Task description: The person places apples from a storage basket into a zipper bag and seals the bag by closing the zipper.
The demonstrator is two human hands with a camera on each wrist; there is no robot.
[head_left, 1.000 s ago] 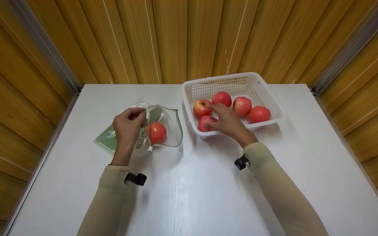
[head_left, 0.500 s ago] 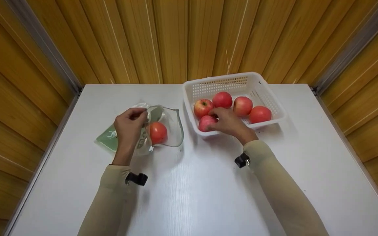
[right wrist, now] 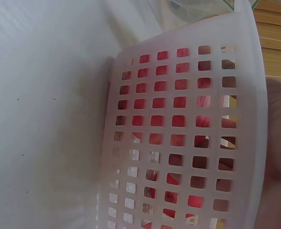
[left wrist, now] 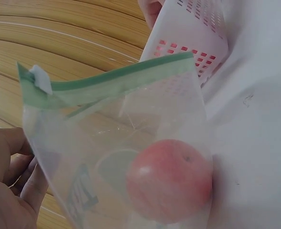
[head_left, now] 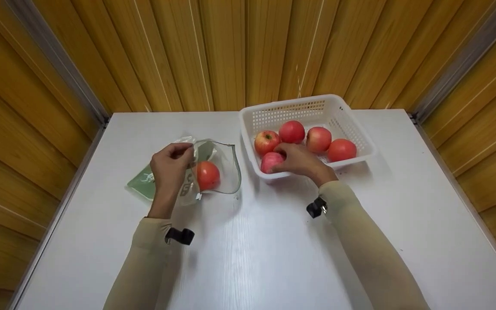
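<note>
My left hand (head_left: 169, 167) pinches the upper edge of a clear zip bag (head_left: 228, 170) with a green-rimmed mouth. The bag's mouth stands open toward the right, and one red apple (head_left: 208, 175) lies inside. In the left wrist view, the bag's white slider (left wrist: 40, 79) sits at one end of the green strip. My right hand (head_left: 303, 161) reaches into a white plastic basket (head_left: 332, 103), thumb and fingers curled round the front-left apple (head_left: 270, 162). Through the basket's holes in the right wrist view, red skin shows; the mesh wall hides most of the grip.
Several other apples stay in the basket, among them a yellow-streaked apple (head_left: 267, 142) beside the gripped one and a red apple (head_left: 342, 150) at the right. A white table (head_left: 230, 258) carries everything. Wood-look panels (head_left: 222, 56) rise behind it and at both sides.
My right hand has lowered onto the front-left apple, its spread fingers closing round it. My left hand and the bag have hardly moved.
</note>
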